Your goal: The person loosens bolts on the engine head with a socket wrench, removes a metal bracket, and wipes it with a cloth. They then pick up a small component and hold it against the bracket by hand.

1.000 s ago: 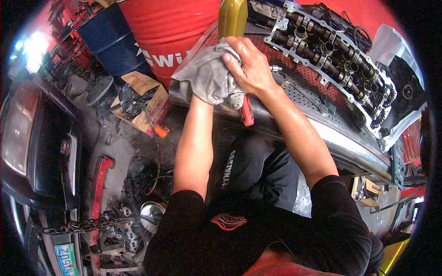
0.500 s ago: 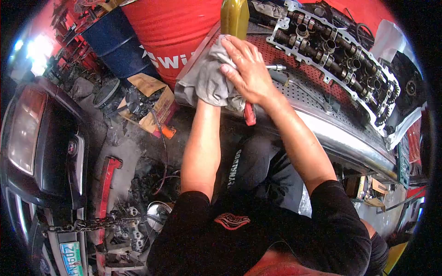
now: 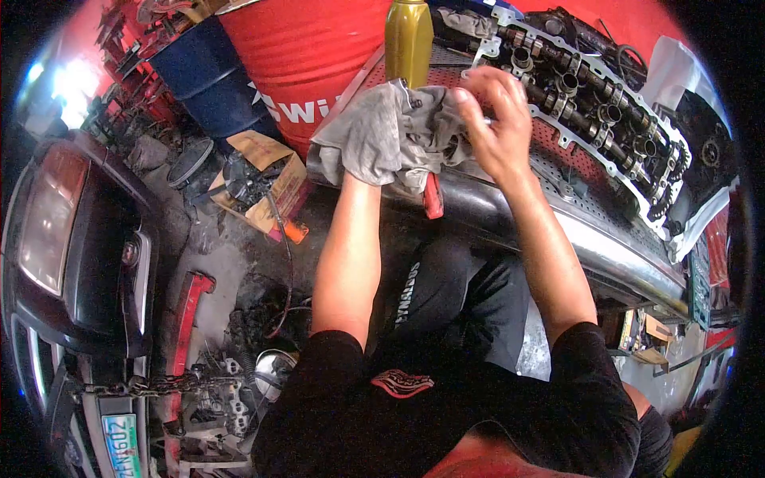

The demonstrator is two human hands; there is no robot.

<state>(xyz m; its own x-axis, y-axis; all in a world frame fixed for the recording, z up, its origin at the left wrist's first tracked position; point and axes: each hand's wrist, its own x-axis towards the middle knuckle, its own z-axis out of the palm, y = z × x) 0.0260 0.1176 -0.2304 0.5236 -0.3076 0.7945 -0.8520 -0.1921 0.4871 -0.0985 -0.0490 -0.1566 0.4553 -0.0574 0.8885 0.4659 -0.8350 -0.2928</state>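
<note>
A grey, stained rag (image 3: 374, 131) is draped over my left hand at the bench's front edge and hides its fingers. Only the wrist and my left forearm (image 3: 351, 239) show below the cloth. My right hand (image 3: 498, 119) is raised just right of the rag, thumb apart and fingers loosely bent, slightly blurred, with nothing in it that I can see. Beneath the rag, a red handle (image 3: 433, 197) sticks out toward me. A gold-coloured bottle (image 3: 409, 48) stands behind the cloth.
An engine cylinder head with camshafts (image 3: 586, 103) lies on the perforated metal bench (image 3: 550, 163) to the right. Red drum (image 3: 319, 56) and blue drum (image 3: 203, 76) stand behind. On the floor at left are a cardboard box (image 3: 275, 187), a red bar (image 3: 187, 334) and a dark car (image 3: 72, 263).
My right hand has come off the rag and moved right, its fingers lifting. The rag now spreads wider to the right over my left hand, which stays near the same place.
</note>
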